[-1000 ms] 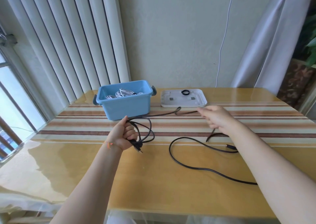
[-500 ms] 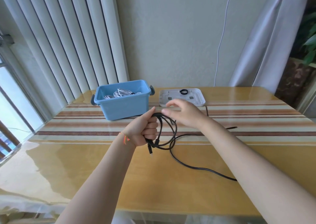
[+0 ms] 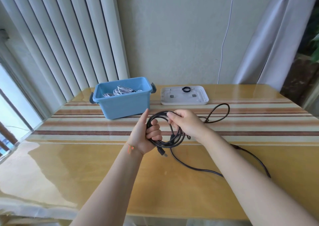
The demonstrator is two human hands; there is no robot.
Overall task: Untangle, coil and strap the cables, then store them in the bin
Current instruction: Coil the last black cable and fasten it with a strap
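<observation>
Your left hand (image 3: 146,136) grips the black cable (image 3: 165,139) coil just in front of the blue bin (image 3: 122,103); your right hand (image 3: 183,122) pinches its top loop. It looks light, limp and springy, so hold where the loops cross. Loose tail trails over the worktop (image 3: 86,165), right of the bin.

the left hand (image 3: 146,136) grips a coil of black cable (image 3: 165,139) above the wooden table (image 3: 86,165), its usb plug (image 3: 163,153) dangling at 6 o'clock. the right hand (image 3: 185,123) pinches the coil's top strand. loose cable trails toward 4 o'clock. a blue bin (image 3: 123,103) holding white cables (image 3: 120,92) sits at 11 o'clock, a white lid (image 3: 183,98) at 1 o'clock.
</observation>
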